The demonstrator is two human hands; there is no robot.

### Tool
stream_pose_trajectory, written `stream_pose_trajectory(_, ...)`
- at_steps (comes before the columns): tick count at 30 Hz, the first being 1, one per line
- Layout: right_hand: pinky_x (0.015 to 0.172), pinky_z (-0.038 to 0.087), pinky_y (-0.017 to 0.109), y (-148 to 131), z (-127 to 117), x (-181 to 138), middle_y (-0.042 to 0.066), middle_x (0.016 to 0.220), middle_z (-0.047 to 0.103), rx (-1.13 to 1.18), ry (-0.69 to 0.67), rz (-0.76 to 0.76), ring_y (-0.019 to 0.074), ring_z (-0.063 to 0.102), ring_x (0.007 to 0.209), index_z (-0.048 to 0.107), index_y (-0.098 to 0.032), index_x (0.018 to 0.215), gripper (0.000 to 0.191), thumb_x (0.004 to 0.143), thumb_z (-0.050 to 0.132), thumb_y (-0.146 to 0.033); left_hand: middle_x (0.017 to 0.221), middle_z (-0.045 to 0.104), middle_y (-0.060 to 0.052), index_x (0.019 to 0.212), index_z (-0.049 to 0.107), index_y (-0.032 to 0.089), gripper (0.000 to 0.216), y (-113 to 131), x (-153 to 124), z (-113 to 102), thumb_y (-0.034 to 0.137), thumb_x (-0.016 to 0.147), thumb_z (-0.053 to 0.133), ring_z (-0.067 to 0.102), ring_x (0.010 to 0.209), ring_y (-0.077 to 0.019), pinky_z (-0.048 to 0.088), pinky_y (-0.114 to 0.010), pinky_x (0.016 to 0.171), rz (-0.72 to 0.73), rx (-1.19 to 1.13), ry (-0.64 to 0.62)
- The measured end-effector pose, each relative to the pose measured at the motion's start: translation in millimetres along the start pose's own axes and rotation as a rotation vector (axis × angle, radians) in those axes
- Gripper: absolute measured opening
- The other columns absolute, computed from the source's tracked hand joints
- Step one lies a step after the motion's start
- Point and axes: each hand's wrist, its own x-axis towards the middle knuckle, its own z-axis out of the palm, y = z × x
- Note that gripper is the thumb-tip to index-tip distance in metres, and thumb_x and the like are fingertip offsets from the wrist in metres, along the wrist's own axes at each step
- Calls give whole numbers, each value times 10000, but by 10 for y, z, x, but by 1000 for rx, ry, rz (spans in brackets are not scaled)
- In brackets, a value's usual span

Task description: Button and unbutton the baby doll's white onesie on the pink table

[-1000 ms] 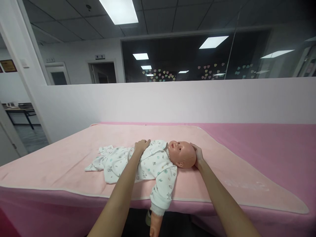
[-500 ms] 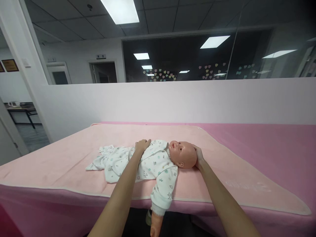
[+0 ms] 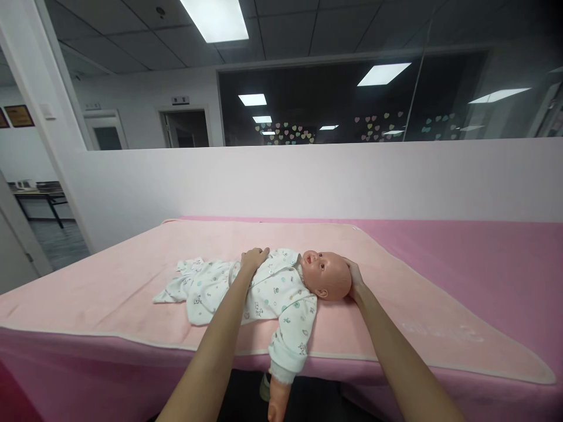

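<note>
A baby doll [image 3: 328, 274] in a white printed romper [image 3: 268, 287] lies on its back on a pale pink blanket [image 3: 132, 275], head to the right. One doll arm [image 3: 278, 401] hangs over the near table edge. My left hand [image 3: 253, 259] rests on the doll's chest with fingers curled over the far side of the torso. My right hand [image 3: 355, 277] cups the back of the doll's head; most of its fingers are hidden behind the head.
The blanket covers a table with a darker pink cloth [image 3: 484, 258]. A white partition wall [image 3: 308, 181] runs behind the table, with dark glass above it. A doorway and a desk [image 3: 35, 199] are at the far left.
</note>
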Motion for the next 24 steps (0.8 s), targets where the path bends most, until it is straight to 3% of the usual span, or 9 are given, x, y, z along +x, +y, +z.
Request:
stream_pose_trajectory(4, 801, 447, 504, 22, 3, 1, 126, 1008, 650, 13, 34, -26, 329, 605, 905, 618, -149, 1044, 458, 736, 467, -451, 946, 666, -102, 850, 638, 193, 536, -11, 12, 17, 524, 784, 222, 579, 924, -267, 335, -401, 871, 5, 0, 8)
stream_pose_trajectory(12, 799, 462, 476, 7, -290, 242, 84, 894, 685, 79, 163, -168, 300, 618, 879, 627, -196, 997, 390, 730, 457, -423, 929, 668, -102, 848, 640, 189, 551, -23, 25, 25, 530, 786, 211, 581, 910, -261, 329, -404, 882, 10, -3, 3)
stream_pose_trajectory(19, 797, 456, 495, 20, -30, 72, 118, 973, 663, -16, 66, -4, 326, 611, 892, 630, -151, 1011, 463, 726, 451, -469, 954, 664, -97, 877, 640, 193, 548, -12, 17, 15, 520, 789, 209, 577, 924, -256, 333, -398, 882, 6, 2, -1)
stream_pose_trajectory(24, 841, 438, 497, -31, 53, -61, 122, 1034, 641, 26, -34, 10, 329, 588, 954, 619, -144, 1040, 485, 734, 450, -481, 966, 662, -95, 878, 640, 196, 540, -6, 8, 10, 520, 787, 217, 575, 934, -258, 333, -396, 882, 1, 6, -1)
